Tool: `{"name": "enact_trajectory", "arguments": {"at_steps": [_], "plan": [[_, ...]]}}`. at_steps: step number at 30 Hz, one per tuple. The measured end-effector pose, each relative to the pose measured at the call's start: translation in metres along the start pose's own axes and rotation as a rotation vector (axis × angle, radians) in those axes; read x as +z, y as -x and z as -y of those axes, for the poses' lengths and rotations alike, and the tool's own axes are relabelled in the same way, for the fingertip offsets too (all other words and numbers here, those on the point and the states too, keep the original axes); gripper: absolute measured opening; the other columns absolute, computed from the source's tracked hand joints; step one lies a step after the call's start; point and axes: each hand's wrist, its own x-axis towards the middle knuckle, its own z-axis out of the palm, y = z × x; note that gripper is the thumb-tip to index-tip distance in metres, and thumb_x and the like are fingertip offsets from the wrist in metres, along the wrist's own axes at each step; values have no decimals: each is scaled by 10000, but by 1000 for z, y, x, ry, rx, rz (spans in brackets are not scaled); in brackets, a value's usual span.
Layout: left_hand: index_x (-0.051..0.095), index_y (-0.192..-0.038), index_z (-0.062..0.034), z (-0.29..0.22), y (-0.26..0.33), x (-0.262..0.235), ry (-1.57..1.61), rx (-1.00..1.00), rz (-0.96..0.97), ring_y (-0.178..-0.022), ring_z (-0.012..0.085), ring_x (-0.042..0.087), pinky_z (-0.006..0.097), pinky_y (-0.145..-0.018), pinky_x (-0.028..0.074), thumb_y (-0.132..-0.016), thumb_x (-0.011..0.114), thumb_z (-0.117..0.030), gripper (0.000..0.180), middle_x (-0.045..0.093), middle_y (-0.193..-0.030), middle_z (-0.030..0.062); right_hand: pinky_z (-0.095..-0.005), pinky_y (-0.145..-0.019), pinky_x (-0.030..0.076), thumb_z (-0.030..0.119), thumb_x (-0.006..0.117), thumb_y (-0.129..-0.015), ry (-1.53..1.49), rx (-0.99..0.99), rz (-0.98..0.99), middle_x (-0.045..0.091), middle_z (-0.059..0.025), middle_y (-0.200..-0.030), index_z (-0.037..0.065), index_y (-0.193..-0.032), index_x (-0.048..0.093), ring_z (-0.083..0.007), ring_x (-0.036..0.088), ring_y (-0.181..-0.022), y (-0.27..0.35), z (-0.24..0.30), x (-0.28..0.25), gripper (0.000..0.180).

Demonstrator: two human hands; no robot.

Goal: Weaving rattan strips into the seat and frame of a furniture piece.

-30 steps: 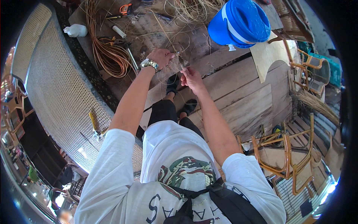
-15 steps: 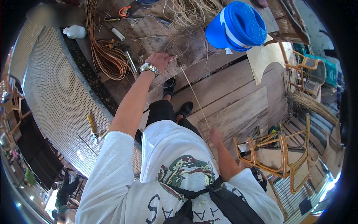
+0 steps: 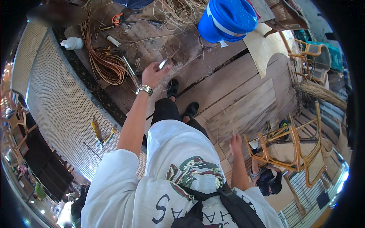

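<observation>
My left hand [image 3: 155,75], a metal watch [image 3: 144,89] on its wrist, is closed round a small shiny metal piece [image 3: 162,64] whose kind I cannot make out. A loose tangle of pale thin shavings [image 3: 175,67] hangs beside its fingers. To the right, my right hand [image 3: 235,144] is held low with its fingers together. A faint thin strand [image 3: 228,118] of cane rises from those fingertips, so they seem to pinch it. Its far end fades against the boards.
On the left stands a large woven cane panel [image 3: 62,89] with yellow-handled pliers [image 3: 97,133] on it. Ahead lie coiled brown cane [image 3: 106,68], a white bottle [image 3: 72,43] and a blue lidded bucket [image 3: 228,21]. A rattan chair frame [image 3: 296,148] and another person [image 3: 269,180] are at right.
My right hand has moved right and slightly down. The light strand that ran taut between my hands no longer spans them. My left hand has turned, showing the shiny metal piece.
</observation>
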Motion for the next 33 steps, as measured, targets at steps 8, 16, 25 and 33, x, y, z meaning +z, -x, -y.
{"name": "enact_trajectory", "arguments": {"at_steps": [8,16,25,33], "plan": [[647,-1197,-62,-25,-31,11,-379,105,94,-1043,360,663,445,-912,520,-831,711,-434,526,702,-1082,199,-249,-513,385,242,497,-1046,57,-219,214,518,1,-692,38,-987,595,-85,473,-580,31,125,106,234],[656,-1252,-273,-36,-51,-10,-257,443,60,-934,312,696,422,-821,554,-913,608,-313,345,726,-1017,123,-234,-434,341,255,522,-1023,80,-17,-90,505,12,-664,78,-945,577,-80,458,-513,26,-4,-10,201],[646,-1189,-215,-51,-58,0,-595,500,111,-971,309,683,432,-817,550,-970,508,-273,265,698,-1092,112,-233,-396,339,278,523,-1028,-61,195,-188,516,4,-646,120,-936,559,-86,444,-462,50,-33,-36,187],[591,-1026,-63,-82,59,-19,11,155,-350,-815,430,650,507,-642,513,-979,541,-291,238,674,-876,225,-220,-515,402,246,515,-1033,-484,-13,-286,552,3,-784,86,-1037,576,-83,499,-622,39,62,26,171]]}}
